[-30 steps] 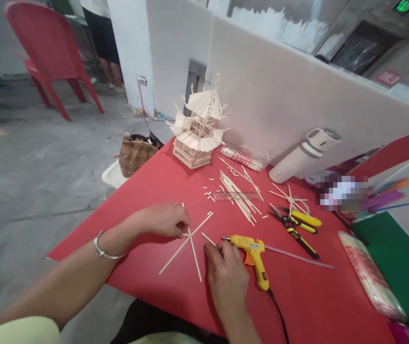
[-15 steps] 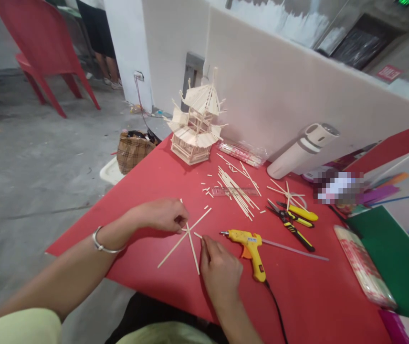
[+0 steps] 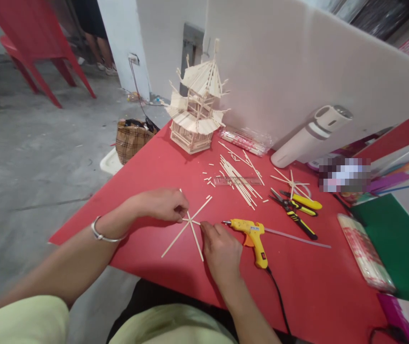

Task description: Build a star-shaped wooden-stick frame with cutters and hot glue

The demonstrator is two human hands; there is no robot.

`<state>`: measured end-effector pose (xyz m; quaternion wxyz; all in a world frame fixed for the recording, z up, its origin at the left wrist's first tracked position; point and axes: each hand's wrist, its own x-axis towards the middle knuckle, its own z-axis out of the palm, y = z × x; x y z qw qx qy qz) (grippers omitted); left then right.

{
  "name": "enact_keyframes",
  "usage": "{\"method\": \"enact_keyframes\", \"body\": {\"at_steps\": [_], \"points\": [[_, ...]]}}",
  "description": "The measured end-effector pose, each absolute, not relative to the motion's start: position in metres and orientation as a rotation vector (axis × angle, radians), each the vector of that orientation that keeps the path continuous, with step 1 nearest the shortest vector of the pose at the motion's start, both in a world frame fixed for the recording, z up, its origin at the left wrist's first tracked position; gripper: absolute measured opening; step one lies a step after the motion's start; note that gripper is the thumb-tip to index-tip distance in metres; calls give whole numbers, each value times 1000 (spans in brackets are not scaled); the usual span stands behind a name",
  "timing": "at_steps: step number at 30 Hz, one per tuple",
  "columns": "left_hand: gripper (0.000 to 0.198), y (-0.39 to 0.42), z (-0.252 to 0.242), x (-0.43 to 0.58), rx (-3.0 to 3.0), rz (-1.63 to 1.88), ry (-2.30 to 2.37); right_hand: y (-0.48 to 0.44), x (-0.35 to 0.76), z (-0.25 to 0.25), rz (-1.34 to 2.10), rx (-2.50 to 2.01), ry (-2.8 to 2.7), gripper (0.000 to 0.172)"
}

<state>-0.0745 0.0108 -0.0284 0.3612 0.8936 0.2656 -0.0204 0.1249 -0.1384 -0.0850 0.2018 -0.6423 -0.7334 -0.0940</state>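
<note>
Partly, the left hand (image 3: 168, 205) covers the crossed sticks (image 3: 190, 220) (grip unclear)

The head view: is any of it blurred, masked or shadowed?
Head view: a pixelated patch hides something near the white bottle; the red chair looks soft; a dim shadow falls on the red table by the left hand.

The left hand (image 3: 168, 205) (a bangle (image 3: 99, 231) circles its wrist) pinches one ray of a star (image 3: 175, 239) of thin sticks on the red table (image 3: 136, 253); the right hand (image 3: 222, 248) pinches a stick (image 3: 196, 222) whose end meets the star's centre; just beside that hand lies a glue gun (image 3: 250, 231); farther off are pliers (image 3: 301, 227), a second star (image 3: 291, 182) and a flask (image 3: 306, 143); a stick pagoda (image 3: 193, 124) stands near the table's far corner.
</note>
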Motion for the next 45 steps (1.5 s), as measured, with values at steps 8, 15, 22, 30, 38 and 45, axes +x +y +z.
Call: {"method": "enact_keyframes", "body": {"at_steps": [8,15,22,30,38,45], "points": [[16,12,-31,-75,2295,-90,676,-137,125,-87,-251,-1768,-2046,28],[12,12,-26,-74,2276,-127,688,-136,123,-87,-266,-1757,-2059,29],[12,12,-25,-76,2276,-89,675,-137,125,-87,-255,-1729,-2096,30],[19,11,-28,-73,2288,-94,739,-136,124,-86,-241,-1733,-2109,27],[19,9,-28,-72,2302,-93,736,-138,124,-86,-232,-1724,-2101,28],[18,8,-24,-69,2321,-134,759,-137,123,-85,-218,-1711,-2105,29]]}}
